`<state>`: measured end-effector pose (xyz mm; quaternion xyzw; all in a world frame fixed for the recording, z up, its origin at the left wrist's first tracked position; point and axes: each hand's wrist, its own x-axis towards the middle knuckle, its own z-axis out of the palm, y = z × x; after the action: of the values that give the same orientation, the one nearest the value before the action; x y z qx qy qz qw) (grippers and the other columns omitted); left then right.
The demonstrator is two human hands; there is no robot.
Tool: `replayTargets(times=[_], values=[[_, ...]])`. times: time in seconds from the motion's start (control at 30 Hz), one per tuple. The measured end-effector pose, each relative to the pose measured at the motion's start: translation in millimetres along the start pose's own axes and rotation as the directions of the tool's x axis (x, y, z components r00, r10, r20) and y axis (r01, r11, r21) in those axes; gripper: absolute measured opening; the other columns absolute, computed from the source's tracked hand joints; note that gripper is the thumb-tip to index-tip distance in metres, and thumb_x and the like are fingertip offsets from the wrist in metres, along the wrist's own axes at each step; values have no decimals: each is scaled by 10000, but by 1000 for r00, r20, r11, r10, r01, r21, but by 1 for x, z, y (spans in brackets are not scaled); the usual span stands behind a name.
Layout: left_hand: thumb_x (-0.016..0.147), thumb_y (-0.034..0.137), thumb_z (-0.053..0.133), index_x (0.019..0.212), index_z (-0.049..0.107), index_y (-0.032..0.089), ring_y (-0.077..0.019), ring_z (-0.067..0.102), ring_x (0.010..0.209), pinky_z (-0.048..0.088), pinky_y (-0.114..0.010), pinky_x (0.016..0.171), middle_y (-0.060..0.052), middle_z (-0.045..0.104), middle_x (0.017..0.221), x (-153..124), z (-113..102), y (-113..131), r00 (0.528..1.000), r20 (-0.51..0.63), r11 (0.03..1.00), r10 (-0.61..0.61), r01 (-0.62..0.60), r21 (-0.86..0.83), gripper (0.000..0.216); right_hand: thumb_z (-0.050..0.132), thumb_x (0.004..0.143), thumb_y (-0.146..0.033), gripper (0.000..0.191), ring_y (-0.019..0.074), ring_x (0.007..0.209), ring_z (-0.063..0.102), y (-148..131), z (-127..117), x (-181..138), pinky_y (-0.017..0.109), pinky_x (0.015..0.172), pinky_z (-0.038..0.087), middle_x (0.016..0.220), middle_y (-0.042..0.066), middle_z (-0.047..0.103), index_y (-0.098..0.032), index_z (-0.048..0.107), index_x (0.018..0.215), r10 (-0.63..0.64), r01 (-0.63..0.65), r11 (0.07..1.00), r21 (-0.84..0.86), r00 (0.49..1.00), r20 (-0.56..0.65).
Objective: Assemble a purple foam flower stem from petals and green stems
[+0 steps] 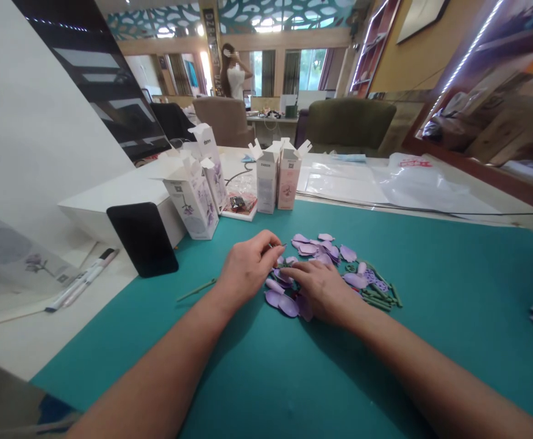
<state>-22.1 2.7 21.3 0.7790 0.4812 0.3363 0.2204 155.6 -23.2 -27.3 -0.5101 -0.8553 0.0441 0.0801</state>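
On the teal mat lies a scatter of purple petal pieces and green stem pieces. My left hand rests at the left side of the pile with its fingers curled and pinched; a thin dark tip shows at the fingertips. My right hand lies palm down on the petals, fingers pressed together and reaching left to meet the left hand's fingertips. What the right hand's fingers hold is hidden. A single green stem lies on the mat left of my left wrist.
Several open white cartons stand at the mat's far edge. A black phone leans against a white box. Pens and a printed sheet lie at the left. Clear plastic bags, armchairs and a standing person are beyond.
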Motion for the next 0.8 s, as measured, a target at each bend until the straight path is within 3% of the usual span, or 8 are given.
replayTargets(times=[0.13,0.27,0.37,0.57,0.8], values=[[854,344,486,805,588,204,-122,568,628,386,-233,612,40,638,646,0,0,0,1000,13,1000,-2,3,-30,180,412,859,-130,424,241,1053,560,18,-11,-7,360,871,417,1208,76,631,-225,581,1237,25,-19,994,106,998,-51],[852,343,481,809,590,209,-133,585,644,393,-240,615,36,651,658,0,0,0,1000,21,1000,0,1,-20,178,326,901,-143,419,233,1051,570,58,-21,-5,338,878,425,1199,94,635,-192,601,1213,259,-256,966,47,962,-85],[851,345,474,812,594,210,-142,599,669,401,-244,625,28,662,679,0,1,0,1000,30,1000,0,0,-12,184,324,895,-141,435,268,1071,556,77,-19,0,370,875,422,1224,131,614,-168,574,1251,344,-347,937,-31,935,-83],[851,362,467,820,595,212,-141,599,650,401,-245,615,30,660,665,0,1,1,999,40,1000,-15,15,0,200,402,839,-112,535,300,1113,510,63,-9,4,416,821,423,1339,81,524,-313,496,1326,332,-329,930,-164,943,-10],[848,359,467,830,603,209,-142,600,659,399,-245,611,26,668,681,0,2,0,999,50,1000,0,-1,8,204,438,838,-112,439,261,1005,537,60,-15,1,351,788,411,1219,90,593,-277,617,1204,292,-302,946,-118,951,-98]])
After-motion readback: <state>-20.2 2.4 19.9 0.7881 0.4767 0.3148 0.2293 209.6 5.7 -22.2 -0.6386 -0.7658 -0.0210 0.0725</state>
